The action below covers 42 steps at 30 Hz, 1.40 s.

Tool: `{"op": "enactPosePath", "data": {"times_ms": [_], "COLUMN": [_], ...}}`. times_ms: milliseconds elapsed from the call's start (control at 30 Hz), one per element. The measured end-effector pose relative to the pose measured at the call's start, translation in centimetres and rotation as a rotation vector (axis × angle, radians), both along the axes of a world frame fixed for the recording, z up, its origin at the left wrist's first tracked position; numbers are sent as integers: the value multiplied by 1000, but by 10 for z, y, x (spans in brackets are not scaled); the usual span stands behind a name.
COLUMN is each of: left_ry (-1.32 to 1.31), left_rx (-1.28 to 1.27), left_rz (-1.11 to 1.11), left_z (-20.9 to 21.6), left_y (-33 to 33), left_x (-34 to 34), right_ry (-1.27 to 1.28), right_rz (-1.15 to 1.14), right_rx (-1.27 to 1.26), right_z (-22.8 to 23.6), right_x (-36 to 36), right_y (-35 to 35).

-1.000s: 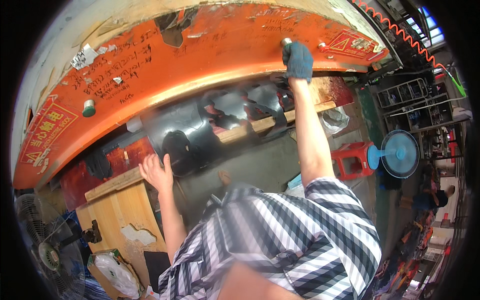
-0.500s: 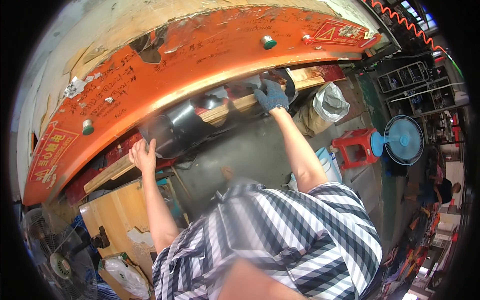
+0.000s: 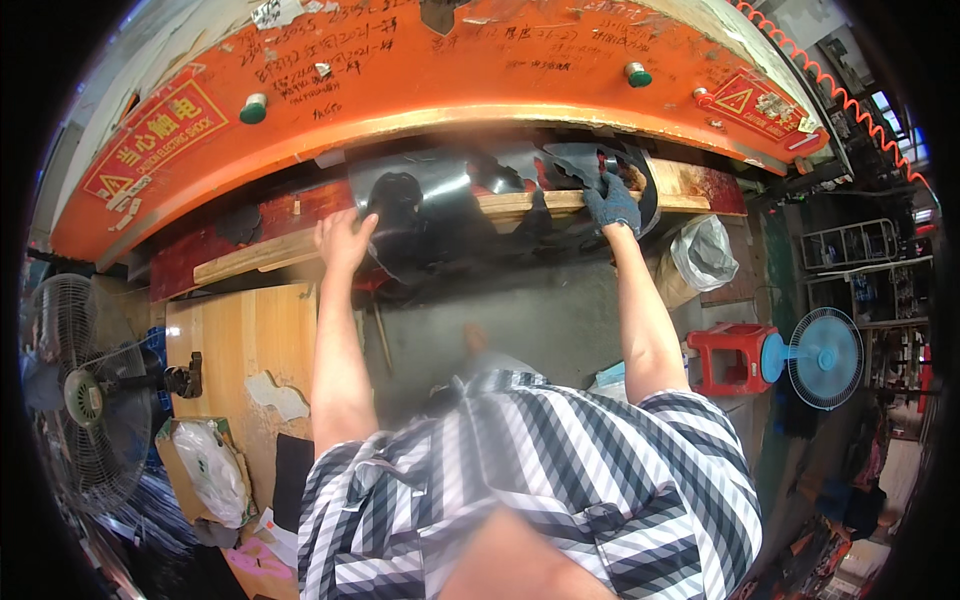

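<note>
Likely positioning step: left hand [image 3: 343,243], gloved right hand [image 3: 612,208] at black sheet [image 3: 440,222]; grips unclear. Next move calls for even two-handed control.

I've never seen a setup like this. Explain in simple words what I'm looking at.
No robot here: these are a person's own two hands, seen from a wide fisheye camera on their head, looking down. That lens makes straight edges curve. The striped shirt below is the wearer's.

Across the top is a large orange panel with green-capped knobs. Below it, a black sheet lies over a wooden strip, which shows through the sheet's ragged gaps.

The bare left hand is at the sheet's left edge; the gloved right hand is on its right part. Whether either is gripping it, I can't tell.
</note>
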<state>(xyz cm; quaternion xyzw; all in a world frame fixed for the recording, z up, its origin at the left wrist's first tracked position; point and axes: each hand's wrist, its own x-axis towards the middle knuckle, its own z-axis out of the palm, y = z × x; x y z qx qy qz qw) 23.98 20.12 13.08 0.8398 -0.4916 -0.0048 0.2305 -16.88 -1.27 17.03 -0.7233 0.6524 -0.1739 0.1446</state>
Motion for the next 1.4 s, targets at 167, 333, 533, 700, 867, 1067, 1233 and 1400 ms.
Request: {"op": "enactPosePath", "data": {"times_ms": [167,333,533,700,867,1067,1233,1400], "left_ry": [10,72,113,-111,-162,-177,-141,-33], "left_rx": [-70,-72,-170,-253,-265,-294,-310,-322], "left_rz": [-18,23,244,309,341,337,307,257], "left_z": [-1,2,3,-4,-11,-10,-14,-14], "left_y": [37,80,116,147,184,213,229,240], "left_x": [-17,-42,-80,-113,-136,-157,-157,-144], "right_ry": [-37,-22,-159,-83,110,240,50,-910], "right_rz": [-17,-33,-128,-85,-44,49,134,175], "right_rx": [-58,29,-12,-64,-127,32,24,310], "right_z": [-10,7,61,75,48,42,37,16], "right_x": [-11,-35,-46,-18,15,19,-8,-85], "right_y": [42,95,116,44,-27,-49,-44,-23]}}
